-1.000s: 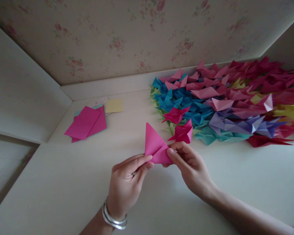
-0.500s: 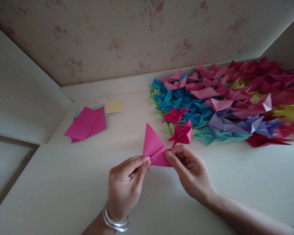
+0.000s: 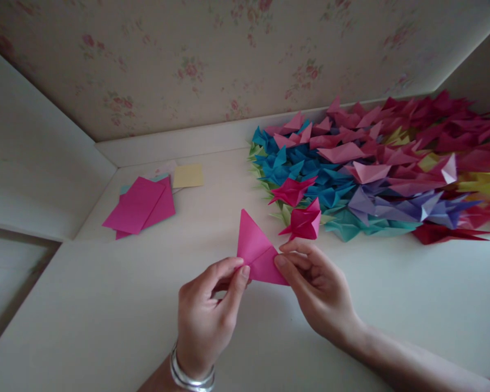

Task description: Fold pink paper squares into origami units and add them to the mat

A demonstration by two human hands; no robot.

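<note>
Two hands work a sheet over a desk in front of the left end of a heap of folded paper. The left hand, silver bangles at its wrist, pinches the pink paper, folded to a point, between thumb and fingertips. The right hand lays its thumb on the right edge; whether its fingers close behind cannot be told. The paper looks light and thin, likely crisp along its folds yet easily creased or torn, so a gentle hold at corners and edges should suit it best. A magenta piece sits at the heap's near left edge; well left of the heap lie magenta sheets and a yellow sheet.
</note>
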